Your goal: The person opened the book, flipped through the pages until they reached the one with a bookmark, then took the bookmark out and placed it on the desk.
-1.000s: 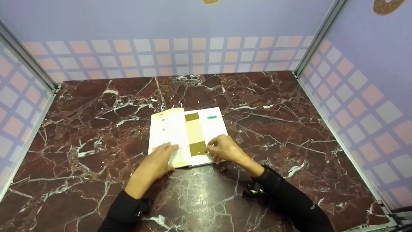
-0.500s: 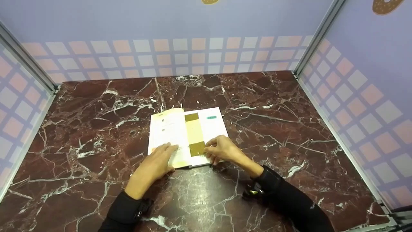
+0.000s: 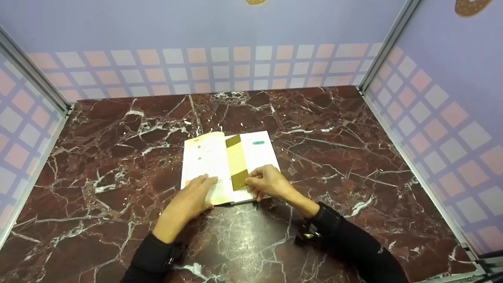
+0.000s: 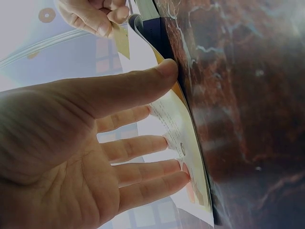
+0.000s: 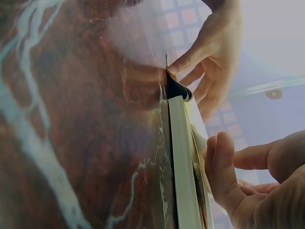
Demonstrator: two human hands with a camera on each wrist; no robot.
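Observation:
An open book (image 3: 257, 151) lies on the marbled table, its white left page (image 3: 202, 157) spread out to the left. Along the book's middle stands a narrow yellow-and-gold paper flap (image 3: 236, 155), its right edge raised off the right page. My left hand (image 3: 188, 198) rests on the lower left page with straight fingers, the thumb at the book's near edge. At the lower right, my right hand (image 3: 269, 182) pinches the flap's near corner between thumb and finger. The left wrist view shows this pinched gold corner (image 4: 123, 44) too. Seen from the right wrist, the page block (image 5: 183, 162) is thick.
Dark red marbled tabletop (image 3: 346, 137) surrounds the book. A back wall (image 3: 220, 31) and a right side wall (image 3: 456, 98), both with pastel checks, border the table. Metal rails (image 3: 387, 51) run along the corners.
My right hand has shifted slightly left, lifting the flap's right edge, so the flap looks narrower and slanted. The left hand has stayed in place on the left page.

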